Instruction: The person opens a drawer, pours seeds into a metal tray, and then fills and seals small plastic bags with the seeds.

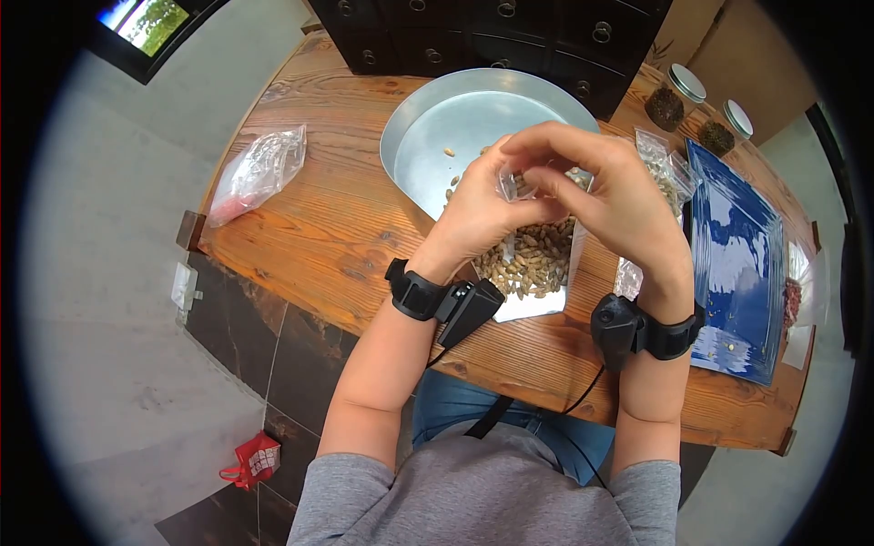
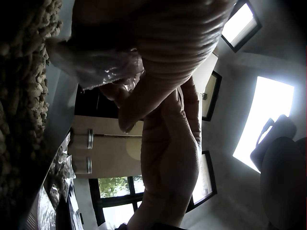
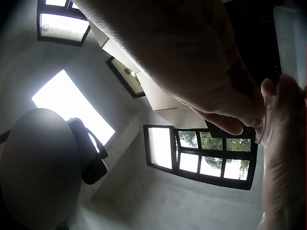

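Observation:
Both hands meet over a tray of brown seed pods, with a small clear zip bag [image 1: 510, 187] between them. My left hand [image 1: 482, 209] holds the bag, its thumb and fingers around the plastic. Fingers of my right hand [image 1: 614, 187] curve over from the other side and pinch the bag's mouth. In the right wrist view, the bag's red-lined edge [image 3: 265, 122] lies at the right fingertips. The left wrist view shows crumpled plastic [image 2: 103, 69] under the left hand. Below the hands, the pods [image 1: 528, 268] are heaped in a pale, straight-sided tray [image 1: 533, 308].
A round metal pan [image 1: 437, 114] with a few pods stands behind. To the left lies a clear bag [image 1: 264, 173]; to the right, a blue glossy tray [image 1: 737, 264]. Two lidded jars [image 1: 669, 105] stand at the back right, near a dark drawer cabinet [image 1: 492, 41].

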`<action>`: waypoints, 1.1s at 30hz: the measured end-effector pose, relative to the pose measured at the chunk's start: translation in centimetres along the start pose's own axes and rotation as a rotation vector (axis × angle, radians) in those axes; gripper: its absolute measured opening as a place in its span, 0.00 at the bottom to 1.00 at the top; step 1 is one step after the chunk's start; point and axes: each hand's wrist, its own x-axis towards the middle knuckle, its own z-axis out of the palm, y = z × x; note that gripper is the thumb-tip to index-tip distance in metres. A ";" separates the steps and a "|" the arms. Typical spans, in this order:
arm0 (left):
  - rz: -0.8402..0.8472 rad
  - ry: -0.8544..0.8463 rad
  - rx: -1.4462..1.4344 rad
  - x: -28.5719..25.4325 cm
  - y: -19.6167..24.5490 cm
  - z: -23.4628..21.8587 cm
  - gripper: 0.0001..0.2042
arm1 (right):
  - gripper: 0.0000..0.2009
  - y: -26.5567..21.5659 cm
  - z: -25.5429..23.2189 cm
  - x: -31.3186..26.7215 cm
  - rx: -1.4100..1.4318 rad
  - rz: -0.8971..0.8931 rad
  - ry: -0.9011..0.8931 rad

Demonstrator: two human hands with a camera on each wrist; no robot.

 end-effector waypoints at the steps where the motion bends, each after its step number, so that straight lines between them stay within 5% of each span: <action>1: 0.009 0.023 -0.031 -0.1 0.2 0.1 0.24 | 0.07 0.0 0.0 0.1 0.038 -0.003 0.052; 5: 0.127 0.094 -0.063 0.3 -0.4 0.1 0.20 | 0.06 -0.1 -0.5 0.2 0.000 0.048 0.116; 8: 0.172 0.128 -0.050 0.3 -0.7 0.0 0.18 | 0.06 -0.6 -0.4 0.0 -0.164 0.040 -0.004; 15: 0.243 0.150 -0.069 0.4 -0.6 0.0 0.27 | 0.07 0.1 0.7 0.0 -0.235 -0.012 0.068; 18: 0.254 0.152 -0.166 0.3 0.0 -0.2 0.32 | 0.06 0.2 -0.6 0.1 -0.148 0.163 0.137; 22: 0.163 0.159 -0.506 0.3 0.4 -0.8 0.21 | 0.05 0.8 -1.2 0.1 -0.032 0.064 0.200; 25: 0.139 0.219 -0.295 0.2 -0.1 -0.7 0.14 | 0.05 1.8 -1.1 0.0 -0.126 0.096 0.213; 33: 0.019 0.164 -0.355 0.2 -0.2 -1.1 0.11 | 0.06 2.0 -1.3 0.0 -0.091 0.200 0.159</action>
